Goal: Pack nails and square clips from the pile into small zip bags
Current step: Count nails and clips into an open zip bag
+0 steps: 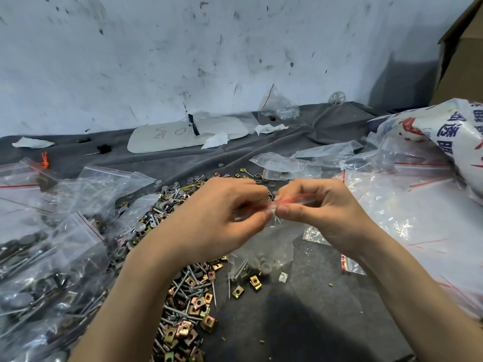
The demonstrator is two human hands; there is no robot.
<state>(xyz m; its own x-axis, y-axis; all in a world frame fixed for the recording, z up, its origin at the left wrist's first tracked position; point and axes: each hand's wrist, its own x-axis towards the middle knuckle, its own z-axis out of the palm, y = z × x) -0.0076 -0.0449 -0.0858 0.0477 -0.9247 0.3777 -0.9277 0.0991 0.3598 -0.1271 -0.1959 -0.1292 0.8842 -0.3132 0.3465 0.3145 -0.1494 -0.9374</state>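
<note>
**Both hands pinching the seal of a small zip bag**

The left hand (217, 218) and right hand (324, 212) meet above the work surface. Each pinches the red-lined top strip of a small zip bag (264, 246) between thumb and curled fingers. The clear bag hangs below the fingers and holds nails and other small parts. Beneath and to the left, the pile (188, 296) of nails and brass-coloured square clips lies on a dark grey cloth (300, 322). Filled bags (52, 257) are heaped at the left. Empty bags (418, 210) lie at the right, near a printed white sack (444, 137).
</note>
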